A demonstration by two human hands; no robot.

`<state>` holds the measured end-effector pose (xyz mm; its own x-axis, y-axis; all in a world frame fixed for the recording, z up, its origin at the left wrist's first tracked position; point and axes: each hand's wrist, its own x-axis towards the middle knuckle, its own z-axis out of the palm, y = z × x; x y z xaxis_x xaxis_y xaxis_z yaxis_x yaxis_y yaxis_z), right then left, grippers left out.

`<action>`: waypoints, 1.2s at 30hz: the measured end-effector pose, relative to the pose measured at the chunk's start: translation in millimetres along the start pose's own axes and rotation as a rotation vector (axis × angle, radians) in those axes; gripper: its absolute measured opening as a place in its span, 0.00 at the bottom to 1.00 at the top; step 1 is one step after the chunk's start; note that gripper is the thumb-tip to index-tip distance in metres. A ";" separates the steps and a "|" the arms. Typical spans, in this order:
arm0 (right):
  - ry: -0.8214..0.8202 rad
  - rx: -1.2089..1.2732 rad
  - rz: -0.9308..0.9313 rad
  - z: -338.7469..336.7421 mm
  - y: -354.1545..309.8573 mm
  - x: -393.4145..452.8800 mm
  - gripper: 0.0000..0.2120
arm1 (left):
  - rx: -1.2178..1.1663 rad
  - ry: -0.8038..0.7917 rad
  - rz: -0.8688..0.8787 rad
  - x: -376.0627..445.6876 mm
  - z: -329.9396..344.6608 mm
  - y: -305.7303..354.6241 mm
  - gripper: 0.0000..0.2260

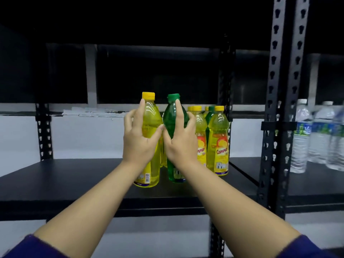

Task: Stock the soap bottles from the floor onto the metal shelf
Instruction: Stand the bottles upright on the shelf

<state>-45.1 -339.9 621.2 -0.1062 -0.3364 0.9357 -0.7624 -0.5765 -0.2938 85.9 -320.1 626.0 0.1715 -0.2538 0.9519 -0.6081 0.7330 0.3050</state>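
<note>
Hands at the shelf, one bottle each.
Left hand (136, 140) wraps the yellow bottle (150, 142); right hand (181, 144) wraps the green bottle (172, 123). I judge both are standing on the shelf (74, 179), just beside the stocked cluster (214, 138). Release is left; I cannot see the floor stock.

On the front yellow bottle (219, 140) at the right of the group on the shelf, you can read "Cammer" in red script across its label; the yellow bottle beside it (201, 144) shows only the end of that word, "mmer", past your right hand (181, 140). The yellow bottle in your left hand (136, 140) carries a barcode (147, 178) low on its label, its digits too small to read. The labels on the water bottles (301, 138) on the next shelf are too blurred to read.
</note>
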 end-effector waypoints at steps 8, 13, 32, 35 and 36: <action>0.010 -0.019 0.100 40.0 40.5 -15.7 0.36 | 0.027 -0.010 -0.076 -16.0 45.1 -53.4 0.35; 0.036 -0.099 0.061 51.6 53.3 -26.0 0.35 | 0.058 -0.028 -0.023 -18.3 60.6 -75.0 0.32; -0.228 -0.337 -0.038 76.9 81.1 -48.0 0.38 | 0.042 -0.302 -0.257 -45.8 69.9 -112.1 0.40; -0.307 -0.400 -0.023 76.9 85.0 -50.4 0.43 | -0.016 -0.329 -0.293 -46.3 69.2 -117.1 0.41; -0.330 -0.416 -0.024 76.5 85.7 -50.7 0.45 | -0.046 -0.336 -0.294 -46.7 69.2 -117.6 0.41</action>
<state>-56.2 -429.2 533.7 0.0691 -0.5817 0.8105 -0.9582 -0.2649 -0.1084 95.8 -438.1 543.8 0.0661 -0.6413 0.7644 -0.5347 0.6240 0.5698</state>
